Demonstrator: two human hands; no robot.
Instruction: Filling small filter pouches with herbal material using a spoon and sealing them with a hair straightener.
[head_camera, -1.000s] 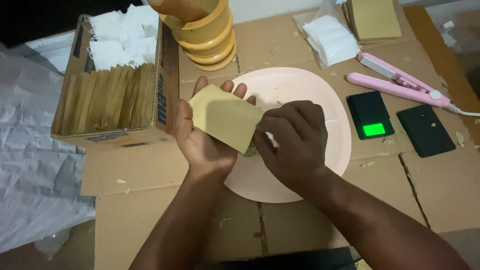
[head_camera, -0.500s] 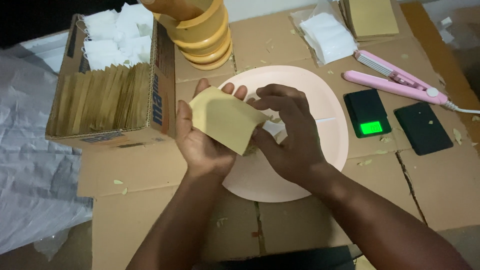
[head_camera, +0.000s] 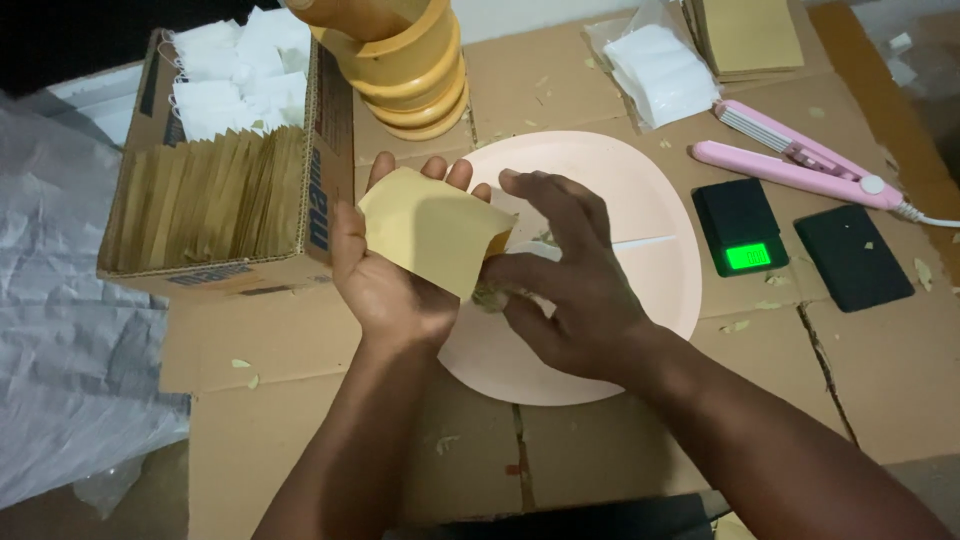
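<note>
Pale pink round plate (head_camera: 640, 200) on cardboard, centre. Open brown cardboard box (head_camera: 215, 200) of paper packets at nine o'clock. Left hand (head_camera: 385, 275) cupped, gripping square tan paper envelope (head_camera: 430, 230); right hand (head_camera: 570, 275) pinching its three o'clock edge.

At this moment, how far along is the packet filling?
Looks done: many tan packets stand filed in the cardboard box. In hand: left hand holds one tan packet while right hand works at its opening. Apparently left: flat tan packets stacked behind.
</note>
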